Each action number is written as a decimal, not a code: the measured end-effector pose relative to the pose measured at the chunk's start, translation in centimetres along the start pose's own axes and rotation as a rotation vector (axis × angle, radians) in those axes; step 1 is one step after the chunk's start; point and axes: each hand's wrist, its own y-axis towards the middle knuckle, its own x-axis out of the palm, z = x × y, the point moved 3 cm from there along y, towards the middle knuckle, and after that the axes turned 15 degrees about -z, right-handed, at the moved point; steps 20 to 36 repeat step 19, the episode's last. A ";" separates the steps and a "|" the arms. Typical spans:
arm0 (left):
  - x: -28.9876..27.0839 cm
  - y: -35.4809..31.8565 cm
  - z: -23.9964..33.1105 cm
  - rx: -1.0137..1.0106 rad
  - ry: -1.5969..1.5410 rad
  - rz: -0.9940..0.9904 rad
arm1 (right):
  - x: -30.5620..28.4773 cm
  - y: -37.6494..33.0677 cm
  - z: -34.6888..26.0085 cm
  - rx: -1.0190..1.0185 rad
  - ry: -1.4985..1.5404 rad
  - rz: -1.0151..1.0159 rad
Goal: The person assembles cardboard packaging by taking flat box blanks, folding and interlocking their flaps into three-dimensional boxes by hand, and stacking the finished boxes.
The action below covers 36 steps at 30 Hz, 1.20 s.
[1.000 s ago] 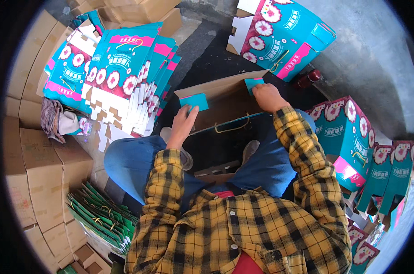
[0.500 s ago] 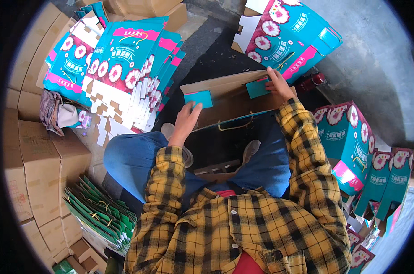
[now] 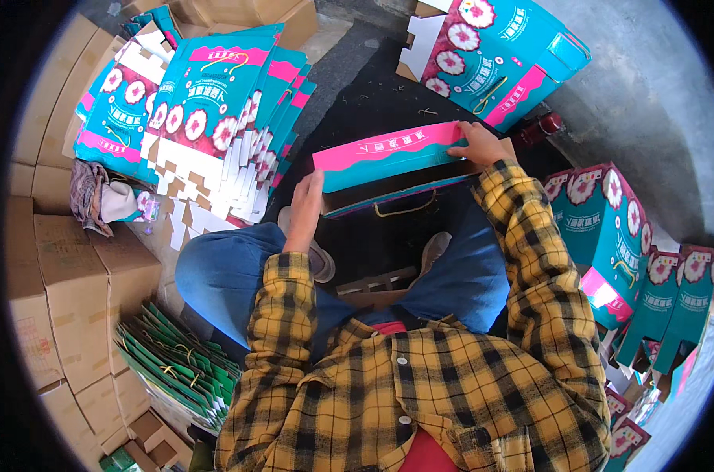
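Box (image 3: 388, 161) has turned from brown to teal-pink face, left hand (image 3: 306, 200) and right hand (image 3: 476, 144) gripping its ends.

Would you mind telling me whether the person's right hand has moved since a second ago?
Yes. The right hand has shifted slightly up the picture, toward the upright teal carton, as the box it grips now shows its pink side.

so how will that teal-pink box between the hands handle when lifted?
Probably light: the box looks like hollow printed card, held only at its ends by the left hand and right hand. Likely stiff along its folded edges, though the thin panels may flex or dent. The glossy-looking print could be a bit slippery.
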 end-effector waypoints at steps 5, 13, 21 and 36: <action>1.5 0.8 -0.6 -0.098 -0.423 -0.166 | -0.5 -0.1 -0.2 0.083 -0.162 -0.041; 1.5 2.6 -6.0 0.107 0.372 -0.117 | -3.3 -3.5 -0.3 0.189 -0.164 0.318; 1.7 3.9 -6.1 0.138 0.381 -0.198 | -2.0 -5.9 2.0 -0.084 0.896 -0.323; 1.7 3.9 -6.1 0.138 0.381 -0.198 | -2.0 -5.9 2.0 -0.084 0.896 -0.323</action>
